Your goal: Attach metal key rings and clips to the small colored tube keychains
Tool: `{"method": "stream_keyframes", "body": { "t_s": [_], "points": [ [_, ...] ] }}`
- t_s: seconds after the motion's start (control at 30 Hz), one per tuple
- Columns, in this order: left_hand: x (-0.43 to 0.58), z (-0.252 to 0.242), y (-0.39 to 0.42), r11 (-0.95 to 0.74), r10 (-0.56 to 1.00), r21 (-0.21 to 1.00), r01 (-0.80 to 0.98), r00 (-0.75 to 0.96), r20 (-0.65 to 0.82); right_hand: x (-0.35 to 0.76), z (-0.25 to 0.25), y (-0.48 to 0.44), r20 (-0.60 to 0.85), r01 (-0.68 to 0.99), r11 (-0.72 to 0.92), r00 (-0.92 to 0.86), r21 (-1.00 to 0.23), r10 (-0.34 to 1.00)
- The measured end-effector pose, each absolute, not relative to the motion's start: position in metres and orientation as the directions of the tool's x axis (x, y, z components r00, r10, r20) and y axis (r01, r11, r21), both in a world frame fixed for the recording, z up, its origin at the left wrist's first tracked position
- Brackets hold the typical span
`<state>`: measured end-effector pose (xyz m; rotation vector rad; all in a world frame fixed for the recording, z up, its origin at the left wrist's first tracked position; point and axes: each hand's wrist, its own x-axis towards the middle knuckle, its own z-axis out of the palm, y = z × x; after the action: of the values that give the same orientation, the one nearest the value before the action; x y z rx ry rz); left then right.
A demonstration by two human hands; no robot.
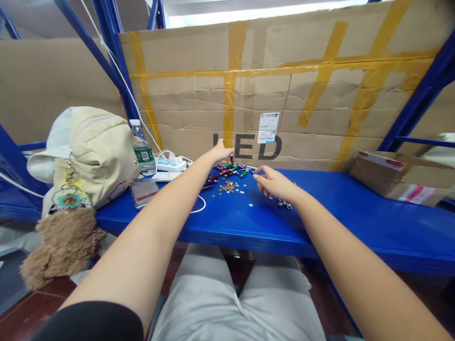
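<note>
Tubes point(243, 173) were heaped at 12 o'clock by the left hand point(222, 151), discs point(230, 187) scattered just nearer; right hand point(274, 183) was held at 1 o'clock. Couldn't be told if either was clamped on anything, tbh.

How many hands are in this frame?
2: the left hand near the pile of colored pieces, the right hand near small metal pieces on the blue tabletop.

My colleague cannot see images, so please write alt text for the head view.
A person's left hand is at a pile of slim colourful items on a blue table, the right hand beside it, with small round pieces scattered nearby. A cream bag and a bottle stand left, a cardboard box right.
</note>
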<state>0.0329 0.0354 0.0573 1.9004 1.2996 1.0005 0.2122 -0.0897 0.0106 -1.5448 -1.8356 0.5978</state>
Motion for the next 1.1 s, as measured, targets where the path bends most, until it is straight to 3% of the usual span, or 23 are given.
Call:
{"method": "stream_keyframes", "body": {
  "t_s": [0.07,0.1,0.2,0.27,0.37,0.53,0.73,0.9,1.1],
  "points": [
    [0.018,0.060,0.029,-0.390,0.920,0.640,0.662,0.257,0.296,0.213,0.011,-0.089,0.207,0.697,0.212,-0.093,-0.685,0.974],
    [0.009,0.060,0.024,-0.433,0.898,0.475,0.766,0.322,0.301,0.213,0.011,-0.089,0.221,0.709,0.225,-0.099,-0.669,0.970],
    [-0.016,0.058,0.009,-0.503,0.858,-0.003,0.864,0.500,0.119,0.212,0.011,-0.088,0.283,0.767,0.269,-0.119,-0.582,0.952],
    [-0.026,0.052,0.001,-0.504,0.861,-0.144,0.851,0.508,-0.013,0.209,0.009,-0.087,0.332,0.817,0.308,-0.153,-0.488,0.931],
    [-0.028,0.038,-0.002,-0.502,0.859,-0.248,0.829,0.511,-0.032,0.202,0.006,-0.086,0.370,0.855,0.393,-0.263,-0.339,0.891],
    [-0.023,0.015,0.008,-0.468,0.864,-0.140,0.872,0.485,0.132,0.182,-0.002,-0.081,0.381,0.846,0.516,-0.436,-0.136,0.815],
    [-0.031,0.012,0.008,-0.580,0.772,0.066,0.812,0.521,0.364,0.165,-0.007,-0.078,0.321,0.846,0.533,-0.510,0.019,0.798],
    [-0.030,0.014,-0.002,-0.704,0.701,0.293,0.647,0.568,0.432,0.169,-0.010,-0.076,0.351,0.855,0.517,-0.473,-0.040,0.809],
    [-0.023,0.013,-0.016,-0.821,0.571,0.321,0.472,0.682,0.458,0.173,-0.013,-0.071,0.301,0.885,0.441,-0.384,-0.148,0.873]
  ]
}}
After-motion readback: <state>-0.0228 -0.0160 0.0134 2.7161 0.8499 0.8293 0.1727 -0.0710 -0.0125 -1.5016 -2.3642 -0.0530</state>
